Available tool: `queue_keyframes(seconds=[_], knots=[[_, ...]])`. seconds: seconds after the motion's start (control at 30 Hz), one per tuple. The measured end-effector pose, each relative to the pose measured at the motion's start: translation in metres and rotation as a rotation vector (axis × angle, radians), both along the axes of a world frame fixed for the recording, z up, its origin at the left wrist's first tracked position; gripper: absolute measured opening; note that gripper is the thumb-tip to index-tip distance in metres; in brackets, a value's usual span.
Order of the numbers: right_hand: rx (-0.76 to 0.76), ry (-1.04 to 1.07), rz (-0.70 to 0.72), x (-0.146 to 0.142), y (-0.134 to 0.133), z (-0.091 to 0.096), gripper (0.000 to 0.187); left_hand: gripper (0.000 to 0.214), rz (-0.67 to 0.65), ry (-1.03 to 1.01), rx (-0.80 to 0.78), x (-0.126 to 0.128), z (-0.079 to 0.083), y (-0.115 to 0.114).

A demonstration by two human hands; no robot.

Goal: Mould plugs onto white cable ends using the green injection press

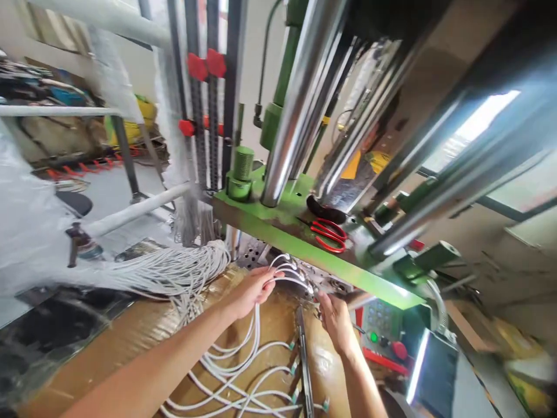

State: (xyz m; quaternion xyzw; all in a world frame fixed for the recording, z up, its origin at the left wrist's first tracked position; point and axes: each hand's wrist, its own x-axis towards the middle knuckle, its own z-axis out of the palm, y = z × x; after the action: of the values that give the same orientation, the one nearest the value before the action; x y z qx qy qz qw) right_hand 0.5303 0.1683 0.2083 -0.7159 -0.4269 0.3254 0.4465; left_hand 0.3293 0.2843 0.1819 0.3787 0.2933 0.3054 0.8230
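Note:
My left hand is closed around several thin white cables. Their ends reach into metal fittings under the green machine plate. Just right of those ends, my right hand has its fingers curled together at the metal fittings. Something small and dark shows by its fingers, too unclear to name. Below the hands, more white cables loop over the brown-covered surface. Their greenish-tipped connectors lie beside a dark metal bar.
Red-handled scissors lie on the green plate, from which steel columns rise. A thick bundle of white cables hangs at left by a wrapped rail. A control panel and a lit lamp stand at right.

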Motion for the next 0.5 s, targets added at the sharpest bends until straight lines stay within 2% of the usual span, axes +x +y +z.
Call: queue_keyframes(seconds=[0.1,0.17,0.33,0.5], knots=[[-0.070,0.206,-0.075,-0.012,-0.050,-0.010,0.056,0.050,-0.239,0.095,-0.017,-0.016,0.019,-0.021],[-0.087,0.361,-0.126,-0.020,-0.076,-0.016,0.057,0.054,-0.336,0.178,-0.021,-0.022,0.029,-0.039],[-0.072,0.545,-0.197,-0.030,-0.121,-0.024,0.051,0.061,-0.420,0.306,-0.023,-0.025,0.035,-0.077],[-0.126,0.606,-0.232,-0.028,-0.147,-0.034,0.056,0.066,-0.462,0.344,-0.059,-0.018,0.035,-0.097]])
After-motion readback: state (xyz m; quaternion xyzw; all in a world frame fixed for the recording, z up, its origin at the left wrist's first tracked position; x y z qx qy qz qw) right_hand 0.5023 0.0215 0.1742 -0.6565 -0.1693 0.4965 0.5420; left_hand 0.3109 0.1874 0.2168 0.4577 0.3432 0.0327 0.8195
